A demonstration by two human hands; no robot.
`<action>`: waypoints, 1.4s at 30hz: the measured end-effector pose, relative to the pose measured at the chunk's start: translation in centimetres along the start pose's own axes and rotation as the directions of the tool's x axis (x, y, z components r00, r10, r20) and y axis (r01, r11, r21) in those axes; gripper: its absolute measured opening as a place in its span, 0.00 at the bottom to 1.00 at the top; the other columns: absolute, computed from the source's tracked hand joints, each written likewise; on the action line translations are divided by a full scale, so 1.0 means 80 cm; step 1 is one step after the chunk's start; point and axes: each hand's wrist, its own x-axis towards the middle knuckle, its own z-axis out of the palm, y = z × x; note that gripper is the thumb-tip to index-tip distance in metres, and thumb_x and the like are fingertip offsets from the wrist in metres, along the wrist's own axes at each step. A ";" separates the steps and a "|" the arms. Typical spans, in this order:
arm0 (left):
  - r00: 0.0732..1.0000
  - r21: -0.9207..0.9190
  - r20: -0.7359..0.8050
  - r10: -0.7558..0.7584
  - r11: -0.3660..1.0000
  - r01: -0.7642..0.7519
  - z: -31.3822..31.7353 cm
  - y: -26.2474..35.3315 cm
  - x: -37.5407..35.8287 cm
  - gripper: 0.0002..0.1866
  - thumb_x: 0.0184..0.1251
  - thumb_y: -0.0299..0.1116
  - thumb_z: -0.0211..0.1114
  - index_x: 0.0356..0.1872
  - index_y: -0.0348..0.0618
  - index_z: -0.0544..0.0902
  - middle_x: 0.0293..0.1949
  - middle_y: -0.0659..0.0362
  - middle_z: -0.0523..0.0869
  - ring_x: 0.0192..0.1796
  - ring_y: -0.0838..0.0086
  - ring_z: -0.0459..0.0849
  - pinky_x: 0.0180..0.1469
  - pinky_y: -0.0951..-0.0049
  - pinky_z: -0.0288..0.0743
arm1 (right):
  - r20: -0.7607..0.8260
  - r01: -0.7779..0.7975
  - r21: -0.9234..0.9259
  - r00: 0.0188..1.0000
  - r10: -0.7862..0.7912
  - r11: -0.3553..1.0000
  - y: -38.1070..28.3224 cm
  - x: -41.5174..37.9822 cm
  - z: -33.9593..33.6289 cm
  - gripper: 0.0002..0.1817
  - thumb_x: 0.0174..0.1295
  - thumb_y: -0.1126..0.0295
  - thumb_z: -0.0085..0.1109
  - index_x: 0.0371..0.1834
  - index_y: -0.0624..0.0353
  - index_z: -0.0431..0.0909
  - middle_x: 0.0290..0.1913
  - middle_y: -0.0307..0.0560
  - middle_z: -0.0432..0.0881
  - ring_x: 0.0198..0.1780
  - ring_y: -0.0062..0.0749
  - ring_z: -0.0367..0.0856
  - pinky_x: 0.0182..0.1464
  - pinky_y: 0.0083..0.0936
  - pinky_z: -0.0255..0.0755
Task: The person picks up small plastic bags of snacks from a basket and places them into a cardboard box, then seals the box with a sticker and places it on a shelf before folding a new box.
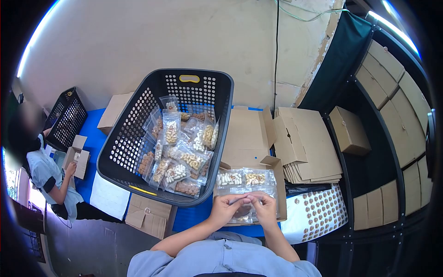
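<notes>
My left hand (224, 210) and my right hand (265, 212) are close together over an open cardboard box (282, 194). Both are closed, with the fingertips pinching the top edge of a clear plastic pouch (242, 212) that has brown contents. My fingers partly cover this pouch. Behind them in the box lie a pouch of white pieces (229, 178) and a pouch of cashew-like nuts (256, 178). The box's lid (244, 134) is folded back, away from me.
A large black basket (220, 134) full of nut pouches (177, 173) stands left. Flattened cartons (314, 143) and a sheet of round stickers (318, 210) lie right. Shelves there hold boxes (349, 131). At far left a person (50, 175) handles a small box (82, 159).
</notes>
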 end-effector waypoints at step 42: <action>0.986 -0.185 0.124 -0.116 0.973 0.138 -0.031 -0.117 0.054 0.20 0.64 0.29 0.70 0.55 0.39 0.75 0.46 0.56 0.84 0.46 0.76 0.85 0.47 0.75 0.80 | -0.310 0.034 0.371 0.947 0.089 0.928 0.050 0.038 -0.066 0.14 0.69 0.67 0.58 0.51 0.66 0.81 0.40 0.45 0.85 0.40 0.24 0.81 0.49 0.23 0.75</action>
